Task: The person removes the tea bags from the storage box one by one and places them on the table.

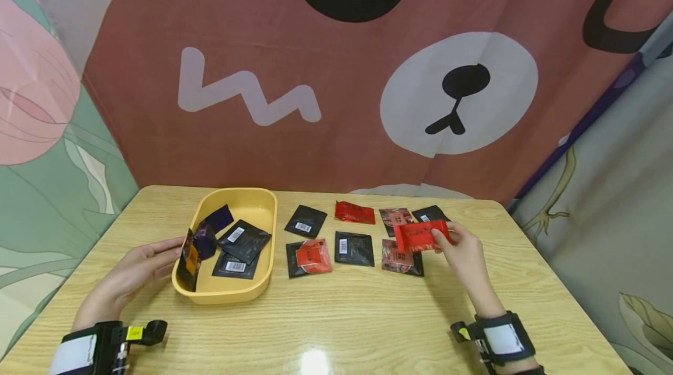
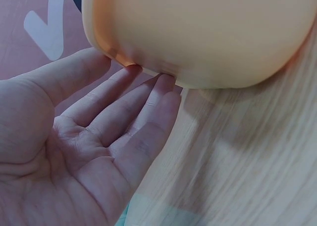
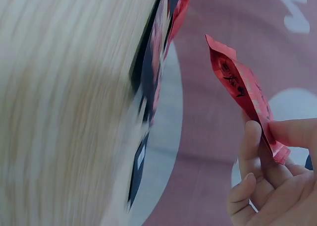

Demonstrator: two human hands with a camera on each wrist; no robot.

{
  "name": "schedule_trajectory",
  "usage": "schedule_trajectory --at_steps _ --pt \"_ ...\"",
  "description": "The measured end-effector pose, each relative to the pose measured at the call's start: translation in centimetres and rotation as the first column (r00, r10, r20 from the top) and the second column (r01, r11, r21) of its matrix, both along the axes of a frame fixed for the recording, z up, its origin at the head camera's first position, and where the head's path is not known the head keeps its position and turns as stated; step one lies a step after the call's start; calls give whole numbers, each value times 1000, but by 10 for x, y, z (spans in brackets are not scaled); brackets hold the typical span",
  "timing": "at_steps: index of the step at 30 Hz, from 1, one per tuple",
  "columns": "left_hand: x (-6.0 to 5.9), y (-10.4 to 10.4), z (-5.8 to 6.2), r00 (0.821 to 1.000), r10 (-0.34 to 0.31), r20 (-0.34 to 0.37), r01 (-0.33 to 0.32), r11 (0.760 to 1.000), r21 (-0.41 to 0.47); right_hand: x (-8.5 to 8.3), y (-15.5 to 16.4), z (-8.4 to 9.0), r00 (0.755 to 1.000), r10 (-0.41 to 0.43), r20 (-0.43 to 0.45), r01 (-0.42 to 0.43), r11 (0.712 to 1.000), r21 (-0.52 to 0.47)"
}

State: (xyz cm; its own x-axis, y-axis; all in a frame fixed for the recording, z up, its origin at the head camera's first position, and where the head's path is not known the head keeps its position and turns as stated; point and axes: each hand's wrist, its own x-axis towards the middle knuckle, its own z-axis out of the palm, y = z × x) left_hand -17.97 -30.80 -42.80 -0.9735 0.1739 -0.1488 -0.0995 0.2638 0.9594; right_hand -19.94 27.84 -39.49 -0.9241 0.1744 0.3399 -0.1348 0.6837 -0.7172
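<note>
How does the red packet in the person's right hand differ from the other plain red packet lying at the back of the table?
The held red packet is pinched by the right hand and lifted off the table; the far red packet lies flat on the wood, untouched. The held one shows dark print on its face; print on the far one is too small to tell. Both are red, flat, sealed sachets.

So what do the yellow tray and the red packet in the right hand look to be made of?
The yellow oblong tray looks like moulded plastic: matte, with smooth rounded walls. The red flat packet looks like thin printed foil or plastic film: it creases, and its edge is crimped. The right hand pinches it.
</note>
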Motion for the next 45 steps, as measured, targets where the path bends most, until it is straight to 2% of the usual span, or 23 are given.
schedule_trajectory --at_steps 7,12,17,22,25,30,40,43,45 --pt "0 0 -2 1000 -1 -9 1 1000 1 -3 32 0 989 -58 140 61 998 -14" --pt "0 0 -1 1000 -3 -11 3 1000 -2 -4 54 1 972 -38 230 45 999 -21" --pt "-1 0 0 1000 3 -5 -3 1000 -13 -6 71 -4 947 -13 320 23 999 -30" --pt "0 -1 -2 1000 -5 -19 5 1000 5 -9 78 -13 911 3 413 10 1000 -30" --pt "1 -1 -3 1000 -10 -29 10 1000 16 -11 80 -20 898 27 438 -4 999 -53" --pt "0 0 -2 1000 -2 -30 2 1000 9 -12 83 -23 892 45 450 -15 997 -69" --pt "0 -1 -1 1000 2 -10 -2 1000 11 -8 87 -15 857 -19 515 -35 995 95" --pt "0 -1 -2 1000 3 -3 -3 1000 3 -6 88 -12 851 -34 524 -44 990 137" --pt "0 -1 -1 1000 8 3 -8 1000 -8 -5 88 -10 856 -38 515 -46 988 149"
